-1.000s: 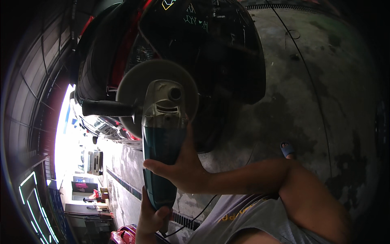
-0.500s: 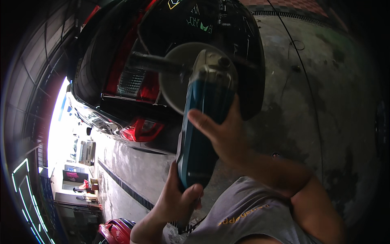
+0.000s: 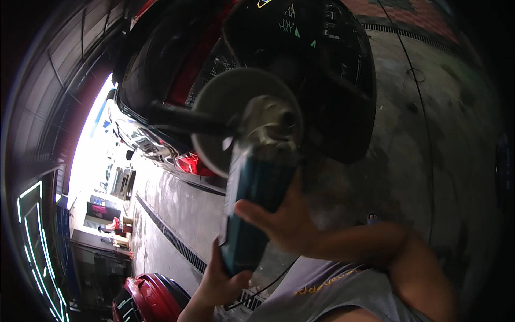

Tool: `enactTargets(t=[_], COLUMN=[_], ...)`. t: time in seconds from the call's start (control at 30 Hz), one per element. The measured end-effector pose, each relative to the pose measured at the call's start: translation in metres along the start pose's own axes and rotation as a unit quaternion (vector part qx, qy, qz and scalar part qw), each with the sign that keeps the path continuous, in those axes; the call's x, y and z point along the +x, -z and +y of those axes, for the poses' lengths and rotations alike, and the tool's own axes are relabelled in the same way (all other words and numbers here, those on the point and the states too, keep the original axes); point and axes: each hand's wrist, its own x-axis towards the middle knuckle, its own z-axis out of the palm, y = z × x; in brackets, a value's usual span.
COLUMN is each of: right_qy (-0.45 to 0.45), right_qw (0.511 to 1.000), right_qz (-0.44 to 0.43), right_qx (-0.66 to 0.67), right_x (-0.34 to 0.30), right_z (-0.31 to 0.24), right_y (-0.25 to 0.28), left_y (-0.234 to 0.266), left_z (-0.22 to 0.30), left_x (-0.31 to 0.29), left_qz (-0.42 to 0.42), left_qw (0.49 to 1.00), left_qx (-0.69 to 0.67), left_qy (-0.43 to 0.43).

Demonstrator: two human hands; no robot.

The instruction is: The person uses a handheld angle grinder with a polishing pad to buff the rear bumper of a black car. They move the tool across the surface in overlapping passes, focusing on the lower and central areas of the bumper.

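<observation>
Concrete floor (image 3: 402,161) underfoot; right hand (image 3: 294,221) wraps the teal polisher (image 3: 260,177) mid-body, left hand (image 3: 224,285) clasps its rear, dark car (image 3: 327,86) beyond them, yellow lettering (image 3: 331,282) on the grey shirt (image 3: 357,292) below.

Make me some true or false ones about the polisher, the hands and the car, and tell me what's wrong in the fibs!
1. Both hands hold the polisher. True.
2. The left hand grips the side handle. False: it holds the rear end of the polisher's body, and no hand is on that handle.
3. The right hand is nearer the round pad than the left hand is. True.
4. The car is white. False: it is black.
5. The person wears a gray shirt. True.
</observation>
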Motion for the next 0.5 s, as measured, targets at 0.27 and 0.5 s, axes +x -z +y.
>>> enactTargets(t=[0.27, 0.5], right_qy=[0.026, 0.047], right_qw=[0.995, 0.996], right_qz=[-0.094, -0.069], right_qx=[0.013, -0.008], right_x=[0.012, 0.018], right_z=[0.055, 0.061], right_y=[-0.081, -0.084], left_y=[0.107, 0.136], left_z=[0.011, -0.002], left_x=[-0.022, 0.006], left_qz=[0.086, 0.02], left_qw=[0.963, 0.971], left_qx=[0.234, 0.2], left_qy=[-0.103, -0.13])
